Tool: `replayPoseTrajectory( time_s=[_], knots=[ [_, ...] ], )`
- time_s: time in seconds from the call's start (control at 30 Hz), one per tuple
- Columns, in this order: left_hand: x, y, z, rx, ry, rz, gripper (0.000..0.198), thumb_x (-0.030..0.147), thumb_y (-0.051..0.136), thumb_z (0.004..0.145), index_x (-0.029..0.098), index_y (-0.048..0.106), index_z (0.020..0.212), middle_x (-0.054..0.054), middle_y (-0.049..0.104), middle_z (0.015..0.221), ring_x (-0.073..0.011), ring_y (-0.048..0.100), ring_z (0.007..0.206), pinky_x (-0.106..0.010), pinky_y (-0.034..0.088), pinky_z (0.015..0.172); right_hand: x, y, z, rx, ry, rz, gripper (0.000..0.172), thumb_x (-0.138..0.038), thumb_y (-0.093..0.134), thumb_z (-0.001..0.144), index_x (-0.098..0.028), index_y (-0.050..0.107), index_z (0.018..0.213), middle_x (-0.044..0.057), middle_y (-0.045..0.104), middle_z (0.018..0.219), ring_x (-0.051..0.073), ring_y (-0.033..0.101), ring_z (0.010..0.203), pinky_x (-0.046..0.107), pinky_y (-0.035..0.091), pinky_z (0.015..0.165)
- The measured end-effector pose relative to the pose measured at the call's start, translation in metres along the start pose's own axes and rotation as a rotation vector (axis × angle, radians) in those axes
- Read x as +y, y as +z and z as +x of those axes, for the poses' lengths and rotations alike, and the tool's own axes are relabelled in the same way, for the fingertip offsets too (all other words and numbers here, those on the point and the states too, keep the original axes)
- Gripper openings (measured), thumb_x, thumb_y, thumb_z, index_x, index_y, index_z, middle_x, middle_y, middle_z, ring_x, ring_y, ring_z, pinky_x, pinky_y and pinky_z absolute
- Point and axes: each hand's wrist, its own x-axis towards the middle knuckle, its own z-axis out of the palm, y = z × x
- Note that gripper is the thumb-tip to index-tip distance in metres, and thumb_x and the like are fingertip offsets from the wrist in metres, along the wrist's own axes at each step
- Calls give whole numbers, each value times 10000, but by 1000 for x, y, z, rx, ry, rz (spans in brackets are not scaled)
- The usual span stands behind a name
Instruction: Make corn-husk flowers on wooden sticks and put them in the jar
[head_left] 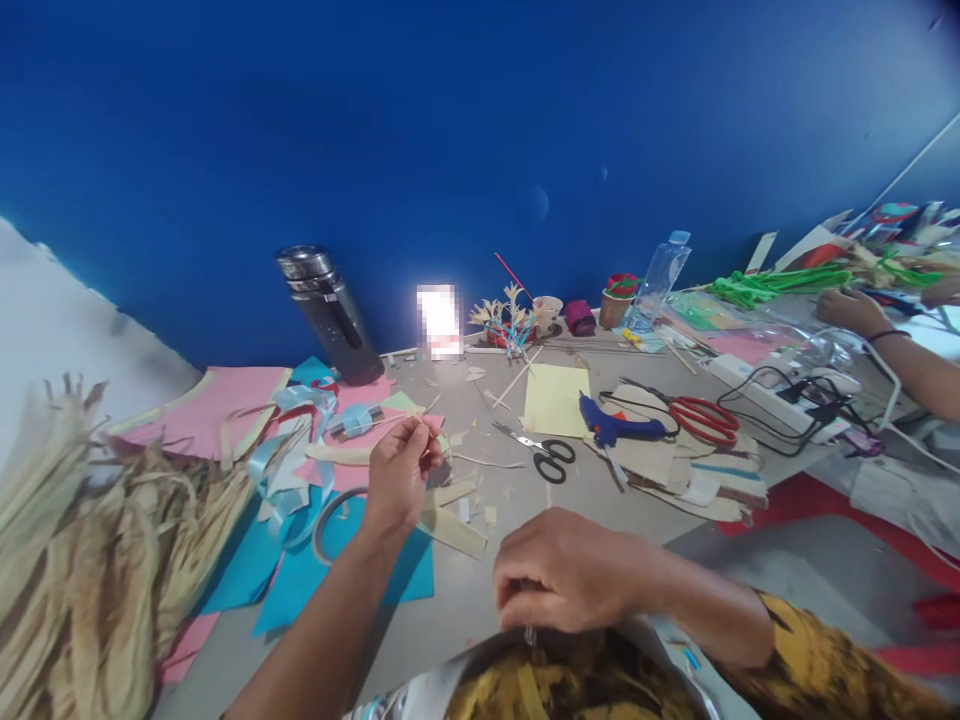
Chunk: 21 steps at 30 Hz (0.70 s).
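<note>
My left hand is raised over the table's middle, thumb and fingers pinched together. A thin pale bit shows at its fingertips, too small to name. Close to my body, my right hand is curled with its fingers closed. Something small and shiny shows under it, mostly hidden. Between the hands lie pale husk strips and scraps. Black-handled scissors rest beyond my right hand, beside a blue glue gun. A grey tape ring lies left of my left wrist on blue sheets.
Dried husks are heaped at the left. A dark flask and a clear bottle stand near the wall. Red-handled scissors and a corded power strip lie right. Another person's hand is at far right.
</note>
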Motion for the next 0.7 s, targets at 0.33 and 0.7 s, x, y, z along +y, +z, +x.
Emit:
replayPoseTrajectory(
  time_s=[0.33,0.7],
  knots=[
    [8,4,0,-27,67,-116,277,309,835,675,166,598,691,43,535,626,-56,437,511,-199,408,516,20,17,-52,338,342,278,207,-293,623,915,-157,723,794,9,701,704,114,597,628,194,413,597],
    [5,-3,7,76,1,-102,269,271,891,556,154,691,694,19,596,621,-64,471,531,-206,425,533,51,55,-38,692,294,78,217,-261,555,947,-175,663,781,14,653,695,126,581,638,220,408,626]
  ],
)
